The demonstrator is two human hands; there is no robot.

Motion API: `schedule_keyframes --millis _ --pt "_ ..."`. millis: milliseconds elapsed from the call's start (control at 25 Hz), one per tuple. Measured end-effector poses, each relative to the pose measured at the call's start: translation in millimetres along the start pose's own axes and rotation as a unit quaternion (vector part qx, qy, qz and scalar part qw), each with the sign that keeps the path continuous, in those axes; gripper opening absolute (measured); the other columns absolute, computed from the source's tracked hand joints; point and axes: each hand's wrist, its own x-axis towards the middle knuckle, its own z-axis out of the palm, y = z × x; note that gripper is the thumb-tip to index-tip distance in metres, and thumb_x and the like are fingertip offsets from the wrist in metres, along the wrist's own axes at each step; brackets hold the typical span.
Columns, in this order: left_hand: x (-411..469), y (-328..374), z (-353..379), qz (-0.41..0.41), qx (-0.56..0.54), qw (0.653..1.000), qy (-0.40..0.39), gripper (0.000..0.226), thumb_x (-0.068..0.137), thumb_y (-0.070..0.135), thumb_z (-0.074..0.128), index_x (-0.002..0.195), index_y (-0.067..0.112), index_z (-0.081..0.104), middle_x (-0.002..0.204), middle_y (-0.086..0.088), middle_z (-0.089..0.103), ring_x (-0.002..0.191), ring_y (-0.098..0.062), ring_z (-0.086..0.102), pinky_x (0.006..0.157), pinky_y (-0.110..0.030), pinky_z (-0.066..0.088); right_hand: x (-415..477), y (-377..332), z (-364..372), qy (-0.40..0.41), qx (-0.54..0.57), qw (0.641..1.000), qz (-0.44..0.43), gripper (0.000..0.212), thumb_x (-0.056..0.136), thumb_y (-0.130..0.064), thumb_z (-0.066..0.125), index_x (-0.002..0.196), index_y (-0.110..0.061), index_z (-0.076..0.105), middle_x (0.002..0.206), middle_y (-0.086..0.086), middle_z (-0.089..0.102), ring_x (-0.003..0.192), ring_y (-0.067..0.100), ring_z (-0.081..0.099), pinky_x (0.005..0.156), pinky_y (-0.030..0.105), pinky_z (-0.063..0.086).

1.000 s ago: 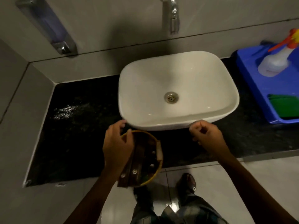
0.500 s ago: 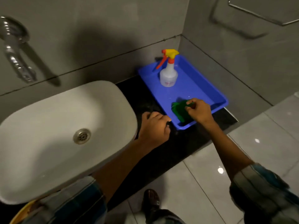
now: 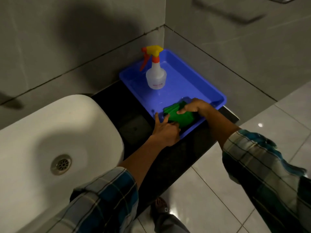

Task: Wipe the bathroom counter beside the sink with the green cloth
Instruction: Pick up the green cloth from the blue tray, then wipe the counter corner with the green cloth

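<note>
Folded green cloth lies in near end of blue tray, tray on black counter right of white basin. Right hand over cloth – fingers curled, tips pressed on top fold; full grasp cannot tell. Left hand at tray's near rim – two fingers extended, touching cloth edge, rest curled. Spray bottle upright at tray's far end.

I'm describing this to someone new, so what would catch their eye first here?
Probably the bright blue tray in the counter's corner, with a spray bottle standing upright at its far end. Next, both hands on the folded green cloth at the tray's near end, left hand and right hand. The white sink fills the lower left.
</note>
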Motion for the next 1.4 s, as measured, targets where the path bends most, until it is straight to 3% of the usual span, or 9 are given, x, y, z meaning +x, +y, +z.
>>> schedule_keyframes --millis 160,280,400,600,720,960,1120,1280,1400 --pt "-11.5 -3.4 -8.0 -0.024 -0.053 0.998 0.021 0.033 0.088 0.027 0.049 0.119 0.017 0.056 0.136 -0.004 0.055 0.147 -0.027 0.007 0.109 -0.068 -0.013 -10.2 -4.6 11.0 -0.01 0.152 0.988 0.019 0.076 0.067 -0.019 0.084 0.129 0.007 0.05 0.132 0.02 0.058 0.114 0.032 0.06 0.088 0.039 0.052" --pt "-37.3 -22.6 -17.1 -0.049 -0.153 0.968 0.19 0.038 0.087 0.02 0.053 0.124 0.02 0.058 0.136 -0.001 0.057 0.141 -0.027 0.026 0.117 -0.053 0.012 -38.0 -15.7 15.3 0.075 0.159 0.984 -0.031 0.056 0.061 -0.02 0.086 0.111 -0.001 0.068 0.112 0.018 0.07 0.098 0.03 0.068 0.089 0.045 0.056" --pt "-80.9 -56.6 -33.7 -0.064 -0.337 0.882 0.324 0.044 0.084 0.014 0.064 0.126 0.009 0.058 0.131 -0.013 0.059 0.124 -0.032 0.051 0.107 -0.039 0.037 -83.9 -41.7 21.5 0.096 0.246 0.958 -0.107 0.033 0.07 -0.014 0.082 0.101 -0.01 0.072 0.107 0.014 0.073 0.091 0.025 0.071 0.09 0.044 0.056" --pt "-201.1 -115.9 -62.7 -0.129 -0.667 0.66 0.322 0.037 0.085 0.026 0.068 0.12 0.013 0.062 0.105 0.0 0.071 0.095 -0.017 0.069 0.086 -0.036 0.057 -194.7 -122.4 61.3 -0.196 0.47 0.821 -0.258 0.04 0.077 -0.008 0.066 0.117 -0.003 0.064 0.103 0.008 0.076 0.094 0.021 0.073 0.08 0.034 0.06" --pt "-306.5 -152.7 -47.2 -0.115 -0.707 0.586 0.378 0.012 0.084 0.028 0.069 0.094 0.023 0.071 0.093 -0.001 0.076 0.088 -0.018 0.073 0.069 -0.034 0.062 -256.7 -186.0 137.0 -0.223 0.429 0.822 -0.3 0.037 0.085 -0.008 0.063 0.122 -0.005 0.061 0.113 0.012 0.072 0.1 0.024 0.07 0.084 0.035 0.059" --pt "-506.9 -233.7 73.9 -0.367 -0.548 0.501 0.561 0.043 0.076 0.037 0.072 0.114 0.023 0.058 0.1 -0.001 0.072 0.092 -0.015 0.07 0.076 -0.037 0.06 -368.1 -277.4 347.4 -0.216 0.229 0.869 -0.382 0.06 0.078 -0.011 0.076 0.121 -0.039 0.044 0.101 0.001 0.065 0.086 0.013 0.069 0.058 0.024 0.06" --pt "-602.6 -280.5 192.3 -0.451 -0.616 0.415 0.494 0.043 0.083 0.036 0.067 0.122 0.029 0.048 0.117 -0.008 0.066 0.099 -0.02 0.067 0.082 -0.043 0.059 -402.0 -313.9 497.9 -0.173 0.03 0.845 -0.505 0.058 0.079 -0.007 0.071 0.13 -0.021 0.047 0.114 0.012 0.065 0.101 0.026 0.066 0.086 0.04 0.056" --pt "-645.1 -299.9 269.2 -0.564 -0.405 0.571 0.438 0.053 0.09 0.035 0.058 0.138 0.019 0.042 0.133 -0.011 0.058 0.122 -0.028 0.053 0.096 -0.04 0.046 -381.4 -333.2 582.5 -0.084 -0.23 0.814 -0.527 0.068 0.086 -0.03 0.061 0.145 -0.026 0.028 0.146 0.014 0.036 0.137 0.034 0.034 0.109 0.053 0.031" --pt "-685.8 -314.6 318.1 -0.638 -0.219 0.648 0.353 0.052 0.094 0.04 0.047 0.14 0.016 0.041 0.148 -0.015 0.043 0.14 -0.032 0.032 0.111 -0.051 0.029 -365.9 -320.5 623.6 -0.093 -0.349 0.718 -0.595 0.07 0.088 -0.064 0.034 0.149 -0.033 0.018 0.162 0.003 0.011 0.149 0.023 0.003 0.115 0.055 0.006"
